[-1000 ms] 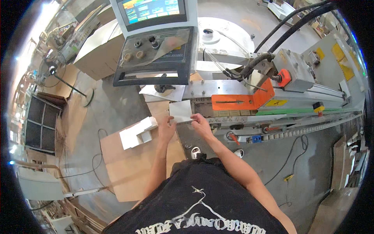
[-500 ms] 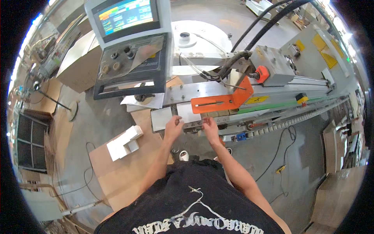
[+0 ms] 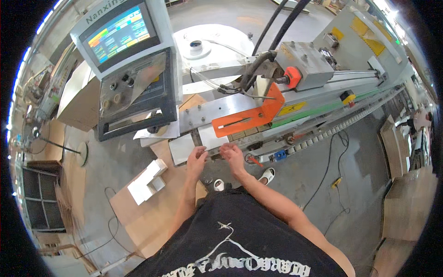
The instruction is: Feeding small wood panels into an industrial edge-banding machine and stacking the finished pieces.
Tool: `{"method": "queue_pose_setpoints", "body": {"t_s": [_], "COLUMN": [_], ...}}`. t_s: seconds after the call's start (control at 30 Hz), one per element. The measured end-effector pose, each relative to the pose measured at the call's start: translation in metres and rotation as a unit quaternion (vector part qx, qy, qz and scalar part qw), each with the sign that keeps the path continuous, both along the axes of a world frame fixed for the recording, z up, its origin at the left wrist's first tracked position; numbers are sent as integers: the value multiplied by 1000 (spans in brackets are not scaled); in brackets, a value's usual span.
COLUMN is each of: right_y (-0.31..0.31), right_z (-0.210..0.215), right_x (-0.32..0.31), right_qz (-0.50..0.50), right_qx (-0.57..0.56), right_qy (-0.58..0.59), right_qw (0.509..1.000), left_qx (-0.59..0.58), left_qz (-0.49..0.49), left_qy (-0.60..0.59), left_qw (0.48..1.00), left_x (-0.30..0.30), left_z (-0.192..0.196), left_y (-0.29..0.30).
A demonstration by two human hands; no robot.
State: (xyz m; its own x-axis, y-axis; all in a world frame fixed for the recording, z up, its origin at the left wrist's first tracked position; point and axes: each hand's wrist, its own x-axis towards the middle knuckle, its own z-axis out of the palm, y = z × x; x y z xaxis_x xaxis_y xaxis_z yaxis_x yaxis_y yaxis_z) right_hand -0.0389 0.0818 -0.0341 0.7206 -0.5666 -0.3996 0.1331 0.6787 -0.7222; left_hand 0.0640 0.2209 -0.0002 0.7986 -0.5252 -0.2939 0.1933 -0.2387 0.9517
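Note:
A small white panel [image 3: 211, 139] lies on the machine's front ledge, its right part under an orange guard plate [image 3: 244, 121]. My left hand [image 3: 197, 159] is at the panel's near left corner, thumb and fingers drawn together. Close by on the right, my right hand [image 3: 233, 157] has curled fingers at the panel's near right corner. Whether either hand grips anything is hidden by the fingers. Left of the panel, across a dark gap, is a pale flat plate [image 3: 182, 149] on the same ledge.
A control console [image 3: 134, 87] with a lit screen stands at the upper left. Right of the hands are a blue fitting [image 3: 280, 155] and an orange lever [image 3: 254, 160]. White box-like pieces [image 3: 146, 182] rest on brown cardboard [image 3: 138, 219]. A black cable [image 3: 328, 159] crosses the floor.
My view has shifted, so the machine appears farther left. My right hand has come closer to my left, from the panel's right side to its near corner. The panel looks unmoved under the guard.

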Motion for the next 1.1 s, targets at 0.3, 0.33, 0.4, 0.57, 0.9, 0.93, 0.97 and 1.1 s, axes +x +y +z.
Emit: {"method": "queue_pose_setpoints", "body": {"t_s": [0.3,0.33,0.4,0.57,0.9,0.93,0.97,1.1], "right_y": [-7,-10,-15,-27,-70,-75,-80,-103], "right_z": [2,0,-5,-7,1,-1,-3,0], "right_x": [-7,-8,-11,-16,-32,-33,-35,-44], "right_qz": [-89,-99,-119,-191,-307,-318,-327,-340], "right_qx": [27,31,35,42,52,39,26,23], "right_qy": [-46,-50,-55,-59,-72,-83,-95,-70], "right_qw": [995,993,991,979,948,944,940,937], "left_qx": [-95,-94,-132,-140,-138,-130,-130,-178], "left_qz": [-44,-54,-56,-119,-206,-215,-221,-254], "left_qy": [60,61,89,105,161,157,156,176], "left_qw": [993,992,986,977,955,955,954,934], "left_x": [0,-1,-3,-9,-25,-26,-27,-36], "left_z": [-8,-10,-15,-13,-4,-8,-12,-11], "left_y": [-9,-12,-18,-39,-95,-101,-107,-136]}}
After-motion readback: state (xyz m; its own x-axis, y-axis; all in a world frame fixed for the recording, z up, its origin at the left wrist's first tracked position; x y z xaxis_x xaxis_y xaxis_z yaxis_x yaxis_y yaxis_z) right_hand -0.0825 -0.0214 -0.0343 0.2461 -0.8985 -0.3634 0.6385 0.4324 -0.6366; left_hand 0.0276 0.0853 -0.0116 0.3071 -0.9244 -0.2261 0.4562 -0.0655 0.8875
